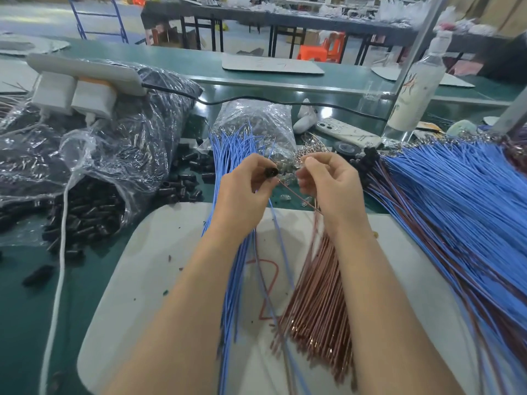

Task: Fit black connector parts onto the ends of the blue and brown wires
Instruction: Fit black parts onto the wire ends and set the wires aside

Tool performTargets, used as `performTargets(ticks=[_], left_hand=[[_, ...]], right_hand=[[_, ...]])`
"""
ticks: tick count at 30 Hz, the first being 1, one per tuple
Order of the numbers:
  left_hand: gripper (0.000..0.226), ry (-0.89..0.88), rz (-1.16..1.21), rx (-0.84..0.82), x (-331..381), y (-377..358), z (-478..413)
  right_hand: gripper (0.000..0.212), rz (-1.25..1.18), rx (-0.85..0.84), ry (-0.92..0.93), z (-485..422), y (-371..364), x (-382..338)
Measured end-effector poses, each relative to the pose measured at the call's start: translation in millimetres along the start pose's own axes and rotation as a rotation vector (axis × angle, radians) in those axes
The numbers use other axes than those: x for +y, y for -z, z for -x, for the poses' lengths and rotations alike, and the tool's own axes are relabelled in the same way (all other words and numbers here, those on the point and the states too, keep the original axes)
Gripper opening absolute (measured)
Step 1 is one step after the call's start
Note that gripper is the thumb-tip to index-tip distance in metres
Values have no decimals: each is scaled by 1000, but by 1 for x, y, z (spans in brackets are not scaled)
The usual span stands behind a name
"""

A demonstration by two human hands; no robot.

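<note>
My left hand pinches a small black connector part between thumb and fingers. My right hand pinches the end of a thin brown wire close beside the connector. A bundle of blue wires lies under my left forearm, and a bundle of brown wires lies under my right one. Both bundles rest on a white board. Loose black connector parts spill from a clear plastic bag at the left.
A large fan of blue and brown wires with black connectors fitted covers the right side. A bag of metal terminals, a phone, a white bottle and a power strip stand behind.
</note>
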State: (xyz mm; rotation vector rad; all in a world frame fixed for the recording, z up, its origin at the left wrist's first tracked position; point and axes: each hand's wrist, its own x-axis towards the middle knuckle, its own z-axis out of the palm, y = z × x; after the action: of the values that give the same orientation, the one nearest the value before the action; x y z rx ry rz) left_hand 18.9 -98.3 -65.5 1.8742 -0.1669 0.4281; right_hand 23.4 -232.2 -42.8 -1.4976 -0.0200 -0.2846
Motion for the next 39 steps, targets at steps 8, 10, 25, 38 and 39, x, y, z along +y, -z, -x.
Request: performTargets(ticks=[8,10,25,38,39], left_hand=[[16,0,72,-6,0,0,0],[16,3,73,-6,1,-1,-1],[16,-108,-197,-40,9,2,4],[5,-46,-73,-143,10,6,4],[6,-43,-71,-147,10,6,4]], right_hand=[[19,283,-169,200,10,3,-13],[17,296,-177,231,11,1,-14],[11,583,-93,386,12,-2,-10],[18,374,-152,151,2,14,-9],[18,361,-161,136,1,15,-9]])
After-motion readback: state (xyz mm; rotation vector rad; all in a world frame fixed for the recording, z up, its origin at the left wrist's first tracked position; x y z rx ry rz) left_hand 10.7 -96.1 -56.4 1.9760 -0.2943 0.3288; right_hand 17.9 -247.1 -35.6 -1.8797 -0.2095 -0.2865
